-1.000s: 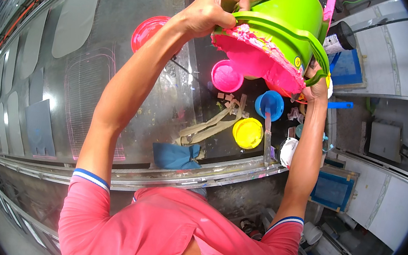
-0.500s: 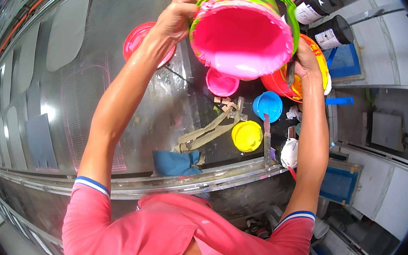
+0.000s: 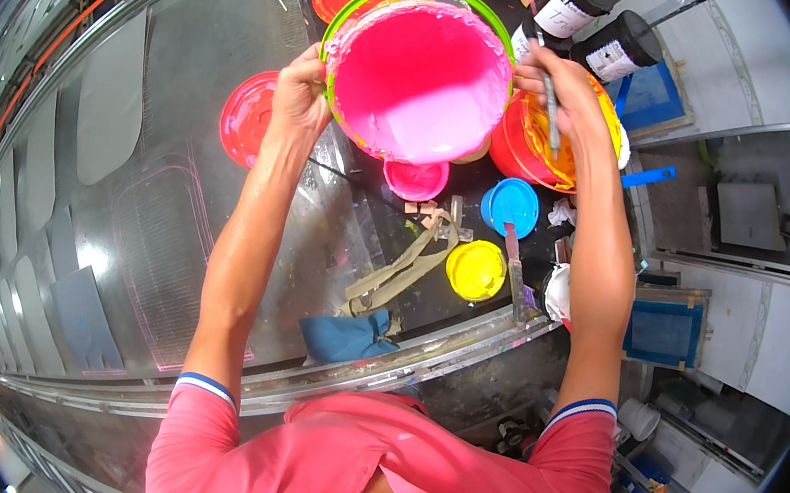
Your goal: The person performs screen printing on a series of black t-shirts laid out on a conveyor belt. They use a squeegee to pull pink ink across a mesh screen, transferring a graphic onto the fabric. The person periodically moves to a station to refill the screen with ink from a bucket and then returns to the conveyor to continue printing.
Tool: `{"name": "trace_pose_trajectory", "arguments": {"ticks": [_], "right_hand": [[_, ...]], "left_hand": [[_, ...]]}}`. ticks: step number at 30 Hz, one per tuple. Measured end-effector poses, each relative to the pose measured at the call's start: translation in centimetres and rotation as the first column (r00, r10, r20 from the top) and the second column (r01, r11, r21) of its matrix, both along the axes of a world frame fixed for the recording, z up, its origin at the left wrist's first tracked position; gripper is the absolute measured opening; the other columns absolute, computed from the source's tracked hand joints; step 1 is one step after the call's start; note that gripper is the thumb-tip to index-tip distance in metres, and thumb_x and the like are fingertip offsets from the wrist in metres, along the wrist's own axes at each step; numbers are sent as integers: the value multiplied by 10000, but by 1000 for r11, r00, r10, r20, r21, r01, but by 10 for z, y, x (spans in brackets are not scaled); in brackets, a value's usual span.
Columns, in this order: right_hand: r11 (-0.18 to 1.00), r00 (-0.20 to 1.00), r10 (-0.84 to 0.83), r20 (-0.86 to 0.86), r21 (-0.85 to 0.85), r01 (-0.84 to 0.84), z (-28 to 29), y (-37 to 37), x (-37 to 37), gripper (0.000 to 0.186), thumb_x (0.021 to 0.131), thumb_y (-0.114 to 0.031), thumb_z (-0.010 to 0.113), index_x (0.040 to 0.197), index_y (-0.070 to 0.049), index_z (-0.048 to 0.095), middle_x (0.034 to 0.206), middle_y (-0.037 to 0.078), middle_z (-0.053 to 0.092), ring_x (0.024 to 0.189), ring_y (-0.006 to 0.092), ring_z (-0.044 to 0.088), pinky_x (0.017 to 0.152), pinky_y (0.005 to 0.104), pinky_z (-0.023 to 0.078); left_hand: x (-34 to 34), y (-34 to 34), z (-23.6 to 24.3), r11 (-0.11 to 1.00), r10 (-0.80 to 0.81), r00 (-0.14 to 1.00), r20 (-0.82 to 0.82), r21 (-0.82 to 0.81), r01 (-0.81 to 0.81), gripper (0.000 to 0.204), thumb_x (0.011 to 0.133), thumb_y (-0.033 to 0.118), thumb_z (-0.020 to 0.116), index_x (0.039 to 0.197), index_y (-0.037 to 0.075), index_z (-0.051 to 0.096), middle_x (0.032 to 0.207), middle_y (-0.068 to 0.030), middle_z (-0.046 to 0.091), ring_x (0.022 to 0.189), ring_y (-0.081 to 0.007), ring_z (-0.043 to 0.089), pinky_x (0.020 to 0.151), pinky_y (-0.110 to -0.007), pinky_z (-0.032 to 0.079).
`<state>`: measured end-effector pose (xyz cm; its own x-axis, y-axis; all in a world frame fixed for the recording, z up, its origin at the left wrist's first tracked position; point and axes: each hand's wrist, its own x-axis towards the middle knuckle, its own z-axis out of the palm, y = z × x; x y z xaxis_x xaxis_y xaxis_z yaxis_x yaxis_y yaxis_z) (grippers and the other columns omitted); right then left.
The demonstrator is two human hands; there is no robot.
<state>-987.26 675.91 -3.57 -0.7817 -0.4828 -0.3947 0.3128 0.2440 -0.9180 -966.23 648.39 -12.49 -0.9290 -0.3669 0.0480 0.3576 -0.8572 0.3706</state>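
Note:
A large green bucket [image 3: 417,80] is tilted toward me, with bright pink paint pooled at its lower side and smeared over the rim. My left hand [image 3: 303,94] is closed on the bucket's left side, beside the green carrying handle. At its right side, my right hand [image 3: 566,89] is closed around a long thin grey stirring stick [image 3: 550,104], pink at the upper end; those fingertips reach close to the bucket, and I cannot tell if they touch it. Just below the bucket's lower rim sits a small pink cup [image 3: 415,181], partly hidden by it.
A red bucket with orange-yellow paint [image 3: 531,145] stands under my right forearm. Nearer are a blue cup [image 3: 512,207], a yellow cup [image 3: 476,270], a spatula [image 3: 515,259] and a blue cloth [image 3: 347,336]. Red lids [image 3: 247,115] lie left; black jars [image 3: 618,47] stand far right.
The bucket has shifted left and tipped back somewhat, showing more pink paint inside. My right hand has left the bucket's side and raised the stick into view. The green handle has swung to the far side.

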Motion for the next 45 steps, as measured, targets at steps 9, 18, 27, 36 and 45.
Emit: {"name": "trace_pose_trajectory", "arguments": {"ticks": [9,18,27,36,45], "right_hand": [[861,637,-450,-625,-114,496,-34,64,214,257,1020,-178,528,817,-35,591,671,22,582,603,107,551,562,275,444],[892,815,-449,-366,-135,431,-175,4,314,208,1010,-176,516,942,-2,607,723,67,642,610,180,598,577,341,470],[814,794,-581,-179,-153,560,-191,-3,309,247,1022,-218,496,935,-14,605,705,43,626,591,145,573,555,320,452],[872,863,-448,234,-99,480,-198,16,337,204,994,-177,539,868,-23,584,682,24,591,573,109,544,513,285,438],[736,532,-127,837,-280,616,-131,15,329,159,963,-153,622,986,2,595,851,131,655,766,249,680,695,366,599]], "left_hand": [[2,7,0,997,18,999,39,73,-21,396,714,-130,442,1100,-139,529,1100,-241,645,1008,-312,664,961,-417,527],[5,8,17,993,-103,993,59,54,100,463,725,-114,445,1184,-126,514,1177,-239,630,1072,-313,649,1025,-430,491],[16,-12,22,986,-142,967,213,121,118,419,694,-134,437,1094,-133,562,1130,-243,656,1055,-334,667,999,-465,514],[18,-7,46,967,94,904,416,178,-183,320,623,-162,440,916,-64,526,880,-139,643,503,-117,490,506,-200,452],[3,-45,23,937,89,922,378,281,-206,405,635,-114,414,1031,-116,503,1011,-219,632,949,-369,679,851,-506,590]]}}
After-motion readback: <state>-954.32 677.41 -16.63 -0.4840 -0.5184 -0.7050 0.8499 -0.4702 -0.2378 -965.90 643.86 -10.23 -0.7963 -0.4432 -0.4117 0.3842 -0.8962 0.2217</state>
